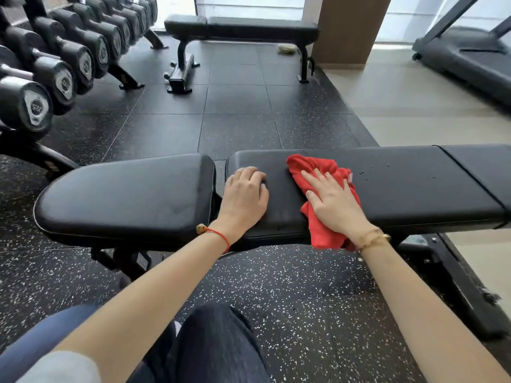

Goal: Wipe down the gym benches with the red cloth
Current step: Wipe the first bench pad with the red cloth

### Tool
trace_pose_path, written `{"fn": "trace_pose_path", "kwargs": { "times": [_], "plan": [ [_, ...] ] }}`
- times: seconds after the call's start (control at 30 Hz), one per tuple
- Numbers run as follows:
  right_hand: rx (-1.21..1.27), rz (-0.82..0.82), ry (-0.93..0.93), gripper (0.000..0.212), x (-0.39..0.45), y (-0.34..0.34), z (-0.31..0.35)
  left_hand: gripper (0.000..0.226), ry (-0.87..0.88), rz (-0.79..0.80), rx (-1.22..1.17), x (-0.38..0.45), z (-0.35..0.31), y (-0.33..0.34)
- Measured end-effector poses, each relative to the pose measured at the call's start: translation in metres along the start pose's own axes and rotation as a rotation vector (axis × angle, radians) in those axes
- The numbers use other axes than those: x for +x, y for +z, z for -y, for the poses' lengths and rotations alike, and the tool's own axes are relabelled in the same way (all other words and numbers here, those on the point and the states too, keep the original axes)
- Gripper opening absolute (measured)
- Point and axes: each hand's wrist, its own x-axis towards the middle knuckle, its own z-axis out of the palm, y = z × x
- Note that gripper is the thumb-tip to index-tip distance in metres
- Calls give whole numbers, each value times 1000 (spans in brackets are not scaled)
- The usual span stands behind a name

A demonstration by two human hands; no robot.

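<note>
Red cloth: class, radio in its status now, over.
Right hand flat, pressing red cloth on near bench. Left hand rests bare on pad. Droplets ahead; path clear.

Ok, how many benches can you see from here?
2. The near bench lies across the foreground, with the left hand resting on it and the right hand pressing the red cloth on it. The far bench stands by the window. Others may be out of view.

The bench (387, 183) pad looks like smooth black leather with a soft sheen. The red cloth (320, 167) is matt, crumpled fabric. The floor (290, 286) is speckled rubber.
</note>
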Motion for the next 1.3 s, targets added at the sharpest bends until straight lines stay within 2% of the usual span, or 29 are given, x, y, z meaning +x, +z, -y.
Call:
{"fn": "trace_pose_path", "kwargs": {
  "times": [0.13,0.3,0.5,0.67,0.77,0.9,1.0,1.1,1.23,1.3],
  "plan": [
    [-19,30,105,53,40,-11,-8,32,-42,30,71,3,-11,13],
    [-32,65,34,54,50,-8,15,32,-52,14,105,0,-11,17],
    [-2,18,-58,54,1,0,11,34,-43,-1,103,0,-9,17],
    [19,10,108,52,-9,-11,-9,41,-30,31,113,-2,-7,15],
    [-27,4,195,52,-1,-9,13,42,-28,35,98,-2,-4,15],
    [-33,-98,98,52,-18,14,60,44,-29,29,100,-4,-4,16],
    [-13,-136,69,51,-25,18,68,46,-27,46,109,-6,-6,17],
    [-20,-114,117,51,-18,12,53,47,-34,73,113,-7,-8,17],
    [-44,-7,304,53,18,0,43,43,-47,74,79,-2,-5,14],
    [-63,32,315,53,33,-1,48,40,-55,57,45,0,-3,13]
  ]
}}
